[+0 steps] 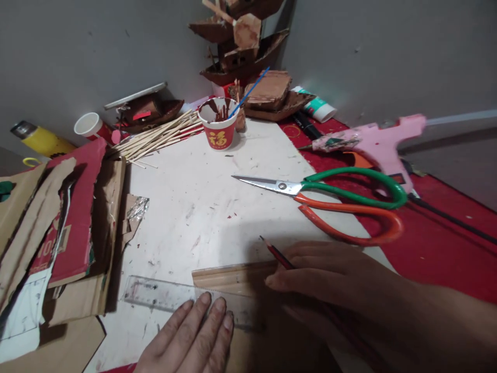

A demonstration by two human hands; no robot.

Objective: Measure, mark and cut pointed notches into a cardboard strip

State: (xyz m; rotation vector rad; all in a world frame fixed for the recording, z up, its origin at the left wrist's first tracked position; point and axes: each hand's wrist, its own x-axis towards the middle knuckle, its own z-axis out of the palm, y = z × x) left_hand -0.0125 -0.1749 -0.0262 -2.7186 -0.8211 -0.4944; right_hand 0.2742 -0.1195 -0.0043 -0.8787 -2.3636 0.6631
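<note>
A clear plastic ruler (pixel 155 296) lies across a brown cardboard piece (pixel 229 278) on the white board. My left hand (pixel 192 336) rests flat on the ruler and cardboard, its fingertips on the ruler's middle. Over the right part of the cardboard, my right hand (pixel 334 280) holds a dark red and black pencil (pixel 281 257), its tip pointing up and left. Part of the ruler and cardboard is in the right hand's shadow. Scissors (pixel 287 186) with green and orange handles lie partly open just beyond the right hand.
Cardboard scraps (pixel 77 223) are piled at left. Behind stand a red paper cup (pixel 219 137) with a blue stick, thin wooden sticks (pixel 163 135), a white-rimmed cup (pixel 93 127) and a yellow bottle (pixel 44 141). Model boats (pixel 240 62) are at the wall, a pink glue gun (pixel 382 145) at right.
</note>
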